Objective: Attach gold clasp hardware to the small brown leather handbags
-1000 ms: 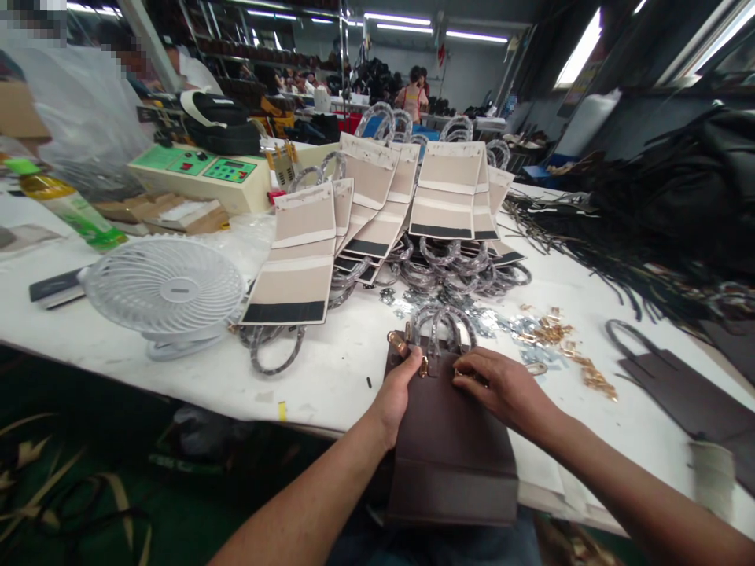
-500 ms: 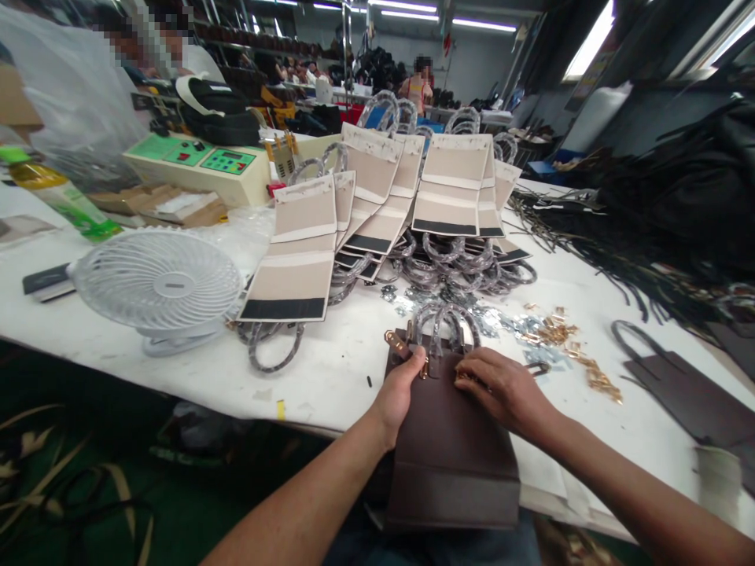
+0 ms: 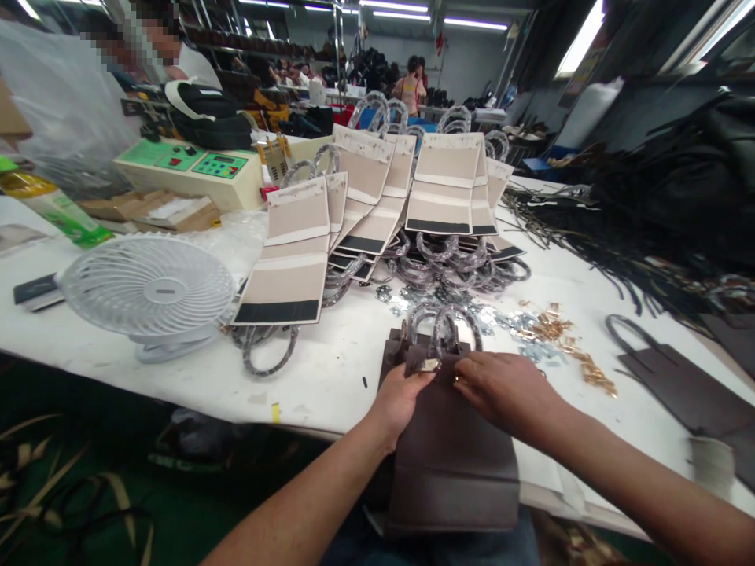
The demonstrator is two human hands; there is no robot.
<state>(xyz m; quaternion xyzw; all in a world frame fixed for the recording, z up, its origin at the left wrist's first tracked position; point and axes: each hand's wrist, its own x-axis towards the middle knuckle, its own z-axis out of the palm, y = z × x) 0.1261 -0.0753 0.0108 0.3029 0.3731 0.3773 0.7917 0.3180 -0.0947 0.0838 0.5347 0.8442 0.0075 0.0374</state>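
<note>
A dark brown handbag [image 3: 454,464] stands upright over my lap at the table edge, its wrapped loop handles [image 3: 457,313] pointing up. My left hand [image 3: 398,401] is closed at the bag's upper left, its thumb pressed on a short brown strap with gold-coloured hardware [image 3: 429,365]. My right hand [image 3: 501,389] lies on the upper right of the bag's front, fingertips pinched together. A small gold-coloured fitting shows at those fingertips, mostly hidden by the hand.
Beige-lined bag pieces [image 3: 283,267] with wrapped handles are piled ahead. Gold fittings [image 3: 595,373] and silver plates [image 3: 534,350] lie scattered at right. A white fan [image 3: 150,287] stands left, near a control box [image 3: 194,169]. Another brown bag piece [image 3: 684,393] lies far right. Co-workers sit behind.
The strap under my left thumb has swung across onto the bag's front, its hardware now lying by the thumb tip. My right hand has flattened slightly over the bag. The view has shifted a little.
</note>
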